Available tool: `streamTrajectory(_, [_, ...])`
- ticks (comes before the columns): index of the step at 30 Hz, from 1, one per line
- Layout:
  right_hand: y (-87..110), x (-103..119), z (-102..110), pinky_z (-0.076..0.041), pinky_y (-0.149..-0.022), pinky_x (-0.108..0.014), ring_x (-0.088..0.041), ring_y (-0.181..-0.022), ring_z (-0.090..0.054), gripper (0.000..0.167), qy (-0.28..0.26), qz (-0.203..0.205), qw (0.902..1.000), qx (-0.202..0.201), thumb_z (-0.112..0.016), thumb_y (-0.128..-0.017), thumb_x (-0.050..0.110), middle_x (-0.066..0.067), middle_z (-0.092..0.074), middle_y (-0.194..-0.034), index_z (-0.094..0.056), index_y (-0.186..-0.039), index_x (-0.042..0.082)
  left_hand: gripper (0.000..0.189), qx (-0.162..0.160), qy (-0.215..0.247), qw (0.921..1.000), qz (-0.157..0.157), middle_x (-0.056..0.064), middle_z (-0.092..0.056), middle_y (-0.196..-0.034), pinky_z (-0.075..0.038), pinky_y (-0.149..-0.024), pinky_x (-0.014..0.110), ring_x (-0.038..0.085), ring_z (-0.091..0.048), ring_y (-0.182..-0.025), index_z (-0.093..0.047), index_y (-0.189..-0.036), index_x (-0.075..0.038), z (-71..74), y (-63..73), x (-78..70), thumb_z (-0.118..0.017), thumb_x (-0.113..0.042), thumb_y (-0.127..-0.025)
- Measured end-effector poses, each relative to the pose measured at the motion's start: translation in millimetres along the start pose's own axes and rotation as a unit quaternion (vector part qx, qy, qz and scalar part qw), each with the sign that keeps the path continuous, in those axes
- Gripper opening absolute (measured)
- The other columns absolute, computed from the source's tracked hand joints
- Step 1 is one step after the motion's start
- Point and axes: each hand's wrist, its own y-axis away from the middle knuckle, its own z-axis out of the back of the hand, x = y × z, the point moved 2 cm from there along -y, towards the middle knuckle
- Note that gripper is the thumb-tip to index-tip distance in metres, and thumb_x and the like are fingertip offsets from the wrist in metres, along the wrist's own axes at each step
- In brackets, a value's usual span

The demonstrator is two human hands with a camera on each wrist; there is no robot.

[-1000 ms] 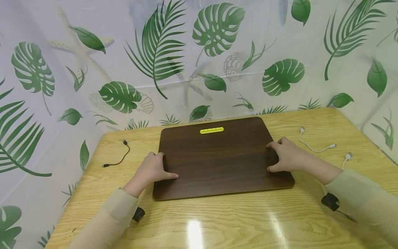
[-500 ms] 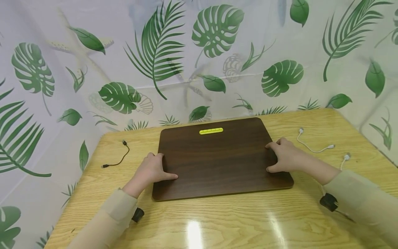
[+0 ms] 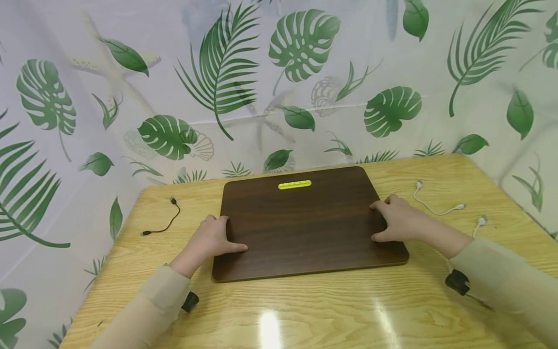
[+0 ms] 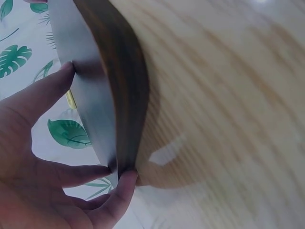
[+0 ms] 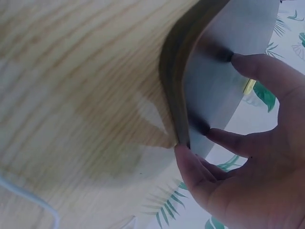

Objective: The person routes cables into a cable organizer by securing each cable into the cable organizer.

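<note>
A dark brown wooden board [image 3: 296, 223] with rounded corners lies flat on the table. Along its left edge rests my left hand [image 3: 211, 237], the thumb stretched across the top. My right hand [image 3: 398, 220] mirrors it on the right edge. In the left wrist view, the thumb and one finger [image 4: 86, 174] touch the board's top [image 4: 88, 95] while another fingertip meets its side. The right wrist view has the same arrangement, fingertips on the top [image 5: 209, 90] and side. A yellow notched strip [image 3: 294, 185] sits near the board's far edge.
A short black cable [image 3: 165, 229] lies left of the board on the wooden table [image 3: 305, 310]. Right of it are a white cable [image 3: 429, 208] and a second white cable end [image 3: 481, 221], partly hidden by the right arm. A leaf-patterned curtain [image 3: 261, 77] hangs behind.
The head view has shifted slightly, so the scene drifts a little left and down. Both hands keep their places on the board.
</note>
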Motion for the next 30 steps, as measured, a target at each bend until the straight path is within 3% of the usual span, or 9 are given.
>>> streamTrajectory(8, [-3.9, -1.6, 2.4, -0.053, -0.093, -0.063, -0.053, -0.115, -0.060, 0.081, 0.030, 0.011, 0.9994, 0.016, -0.088, -0.083, 0.038, -0.041, -0.055, -0.126, -0.057, -0.140, -0.011, 0.099, 0.005, 0.006, 0.9999, -0.011, 0.033, -0.058, -0.133, -0.056, -0.100, 0.053, 0.042, -0.063, -0.116, -0.049, -0.149, 0.011, 0.5, 0.5, 3.0, -0.089, -0.050, -0.083])
streamTrajectory(25, [-2.3, 0.8, 8.5, -0.053, -0.093, -0.061, -0.051, -0.111, -0.061, 0.080, 0.040, 0.013, 0.9989, 0.023, -0.089, -0.082, 0.036, -0.040, -0.056, -0.123, -0.058, -0.137, -0.013, 0.100, 0.007, 0.011, 0.9997, -0.019, 0.033, -0.058, -0.135, -0.056, -0.101, 0.052, 0.041, -0.064, -0.115, -0.049, -0.150, 0.012, 0.2, -2.0, 2.5, -0.090, -0.049, -0.083])
streamTrajectory(30, [-6.9, 10.9, 11.6, -0.054, -0.093, -0.061, -0.049, -0.111, -0.063, 0.072, 0.052, 0.013, 0.9983, 0.023, -0.087, -0.086, 0.035, -0.037, -0.059, -0.124, -0.061, -0.136, -0.009, 0.093, 0.011, 0.004, 0.9995, -0.028, 0.032, -0.060, -0.137, -0.055, -0.103, 0.053, 0.042, -0.064, -0.121, -0.050, -0.150, 0.010, 4.7, -1.1, 8.2, -0.087, -0.048, -0.086])
